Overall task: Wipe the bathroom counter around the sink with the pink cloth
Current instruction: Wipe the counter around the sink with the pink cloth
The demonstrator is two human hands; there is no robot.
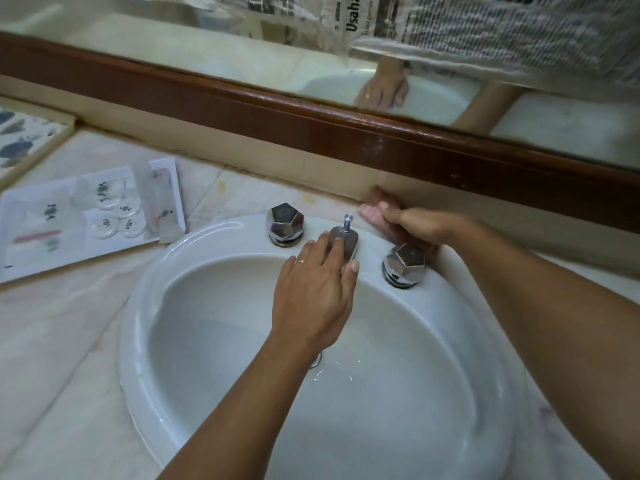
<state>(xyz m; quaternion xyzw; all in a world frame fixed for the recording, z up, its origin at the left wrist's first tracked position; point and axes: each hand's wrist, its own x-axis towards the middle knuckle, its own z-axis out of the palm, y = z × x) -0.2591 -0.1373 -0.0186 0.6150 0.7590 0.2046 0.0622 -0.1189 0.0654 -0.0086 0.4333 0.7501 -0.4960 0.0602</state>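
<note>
Pink cloth sits bunched at the back of the counter, pushed into the corner where the marble meets the beige backsplash, just behind the sink rim and between the spout and the right tap. I see my right hand lying on top of it, fingers curled over the fabric and gripping it, fingertips pointing left along the wall.

Inside the basin I can make out a wet sheen and a few bright droplets near the drain, which is mostly hidden under my left forearm. To the left of the sink a white tray lies flat on the counter, holding round wrapped toiletries and a frosted tube.

My left hand reaches across the basin, fingers straight and relaxed, resting on the chrome spout. The left tap and right tap stand untouched on either side.
</note>
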